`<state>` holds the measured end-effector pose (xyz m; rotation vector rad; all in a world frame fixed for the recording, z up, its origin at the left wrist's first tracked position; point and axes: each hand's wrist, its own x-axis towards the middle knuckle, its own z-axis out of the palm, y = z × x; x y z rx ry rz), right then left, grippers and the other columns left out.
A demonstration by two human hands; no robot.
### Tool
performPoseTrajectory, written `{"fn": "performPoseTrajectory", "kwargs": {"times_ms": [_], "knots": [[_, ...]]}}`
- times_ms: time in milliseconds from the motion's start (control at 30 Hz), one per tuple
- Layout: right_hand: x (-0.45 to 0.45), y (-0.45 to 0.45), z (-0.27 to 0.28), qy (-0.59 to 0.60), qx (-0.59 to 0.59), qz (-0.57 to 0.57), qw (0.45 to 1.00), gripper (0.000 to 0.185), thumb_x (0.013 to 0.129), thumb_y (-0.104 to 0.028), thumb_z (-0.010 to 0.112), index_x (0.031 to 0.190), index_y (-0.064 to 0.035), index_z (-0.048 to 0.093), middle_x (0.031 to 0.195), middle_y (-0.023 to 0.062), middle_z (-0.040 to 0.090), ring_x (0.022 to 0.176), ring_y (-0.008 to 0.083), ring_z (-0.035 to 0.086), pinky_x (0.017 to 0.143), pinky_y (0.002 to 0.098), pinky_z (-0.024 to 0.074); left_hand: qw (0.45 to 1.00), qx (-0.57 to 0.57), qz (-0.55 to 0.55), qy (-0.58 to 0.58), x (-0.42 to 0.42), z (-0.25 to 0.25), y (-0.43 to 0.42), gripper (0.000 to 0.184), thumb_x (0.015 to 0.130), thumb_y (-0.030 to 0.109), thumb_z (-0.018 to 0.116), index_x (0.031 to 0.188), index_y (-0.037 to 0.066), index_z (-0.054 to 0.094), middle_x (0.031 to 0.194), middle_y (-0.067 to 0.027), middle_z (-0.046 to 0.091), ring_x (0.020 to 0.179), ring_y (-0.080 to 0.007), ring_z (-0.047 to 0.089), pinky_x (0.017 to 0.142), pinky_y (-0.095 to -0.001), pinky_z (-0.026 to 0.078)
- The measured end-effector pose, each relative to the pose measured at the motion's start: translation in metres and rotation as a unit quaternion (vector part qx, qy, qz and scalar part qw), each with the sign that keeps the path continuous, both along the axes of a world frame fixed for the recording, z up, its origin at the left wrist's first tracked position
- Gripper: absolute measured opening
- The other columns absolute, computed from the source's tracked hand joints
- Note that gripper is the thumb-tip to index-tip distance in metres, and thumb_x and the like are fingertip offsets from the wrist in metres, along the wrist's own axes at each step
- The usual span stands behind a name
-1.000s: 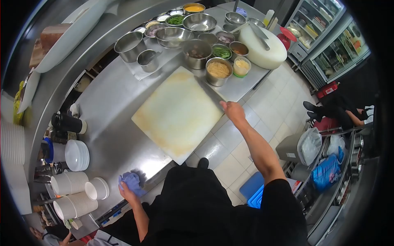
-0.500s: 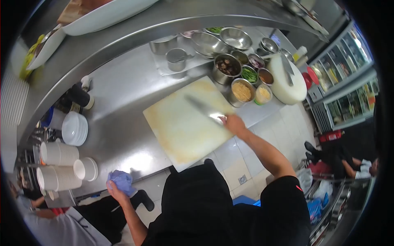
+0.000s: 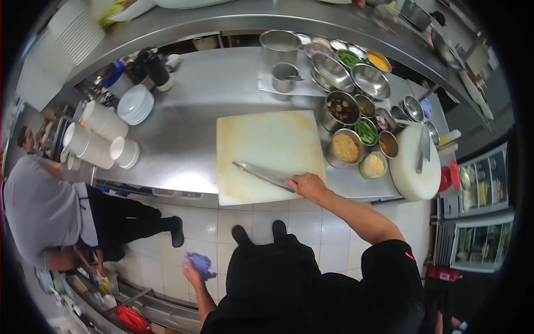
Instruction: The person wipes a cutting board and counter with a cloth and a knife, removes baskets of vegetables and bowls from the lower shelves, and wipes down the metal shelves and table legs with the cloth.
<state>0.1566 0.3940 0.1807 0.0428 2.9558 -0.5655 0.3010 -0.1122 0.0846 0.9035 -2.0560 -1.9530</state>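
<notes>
My right hand [image 3: 307, 186] is closed around the handle of a large kitchen knife [image 3: 261, 175]. Its blade points left, low over the near half of a white cutting board [image 3: 267, 136]; I cannot tell whether it touches the surface. The board has brownish stains and lies at the counter's front edge. Away from the counter, down to the left above the floor, my left hand [image 3: 192, 271] grips a crumpled blue-purple cloth [image 3: 201, 265]. Right of the board stand metal pots, one with yellowish shreds [image 3: 345, 148] and another with dark pieces [image 3: 341, 108].
A thick round white block [image 3: 410, 167] with a cleaver [image 3: 425, 147] on it stands at the right. Stacked white tubs [image 3: 89, 146] and bowls [image 3: 136, 104] line the counter's left end. A person in grey [image 3: 47, 203] bends at the left. A steel shelf [image 3: 250, 25] overhangs the back.
The view has turned, so the board looks straighter. My right hand has brought the knife toward the board's near edge. My left hand, still with the cloth, now appears farther from the counter.
</notes>
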Motion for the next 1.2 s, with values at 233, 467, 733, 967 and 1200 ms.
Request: {"fn": "performPoseTrajectory", "kwargs": {"times_ms": [233, 467, 733, 967, 1200], "knots": [[-0.089, 0.023, 0.001, 0.076, -0.036, -0.096, 0.992, 0.053, 0.091, -0.05, 0.046, 0.074, -0.0022, 0.064, 0.074, 0.0216, 0.064, 0.075, 0.0404, 0.062, 0.071, 0.0466, 0.0497, 0.972, 0.096, -0.133, -0.171, 0.153, -0.048, -0.017, 0.049, 0.091, 0.046, 0.052, 0.078, -0.002, 0.059, 0.069, -0.0125, 0.063, 0.057, -0.0205, 0.062, 0.051, -0.0319, 0.05], [-0.06, 0.002, 0.004, 0.027, 0.005, 0.123, 0.992, 0.057, 0.084, -0.059, 0.052, 0.071, -0.0051, 0.065, 0.068, 0.0188, 0.063, 0.067, 0.0391, 0.062, 0.067, 0.0469, 0.0501, 0.941, -0.092, -0.039, -0.322, 0.246, -0.091, -0.023, 0.053, 0.093, 0.049, 0.044, 0.089, -0.001, 0.061, 0.083, -0.017, 0.065, 0.077, -0.0266, 0.063, 0.066, -0.0381, 0.049], [-0.102, -0.022, -0.002, 0.009, -0.013, 0.114, 0.993, 0.053, 0.089, -0.052, 0.047, 0.079, -0.0044, 0.067, 0.077, 0.0198, 0.065, 0.078, 0.0379, 0.062, 0.074, 0.0447, 0.0495, 0.904, -0.116, 0.003, -0.411, 0.218, -0.074, 0.002, 0.049, 0.094, 0.043, 0.043, 0.1, -0.003, 0.061, 0.093, -0.0159, 0.065, 0.088, -0.0268, 0.061, 0.074, -0.0382, 0.048], [-0.145, -0.003, -0.001, -0.007, -0.045, 0.017, 0.999, 0.053, 0.088, -0.054, 0.049, 0.081, -0.0052, 0.068, 0.087, 0.0171, 0.066, 0.087, 0.0371, 0.061, 0.078, 0.0443, 0.0487, 0.977, 0.084, -0.013, -0.196, 0.18, -0.048, 0.007, 0.045, 0.093, 0.041, 0.051, 0.092, -0.003, 0.06, 0.077, -0.0099, 0.064, 0.063, -0.0188, 0.061, 0.055, -0.0334, 0.05], [-0.112, -0.051, -0.003, 0.024, 0.021, 0.173, 0.984, 0.054, 0.088, -0.056, 0.046, 0.077, -0.0084, 0.069, 0.079, 0.0165, 0.066, 0.08, 0.034, 0.063, 0.073, 0.0434, 0.0506, 0.977, 0.112, -0.03, -0.177, 0.209, -0.087, -0.025, 0.048, 0.089, 0.048, 0.055, 0.088, 0.0, 0.059, 0.07, -0.0092, 0.062, 0.056, -0.018, 0.06, 0.049, -0.0316, 0.049]]}}
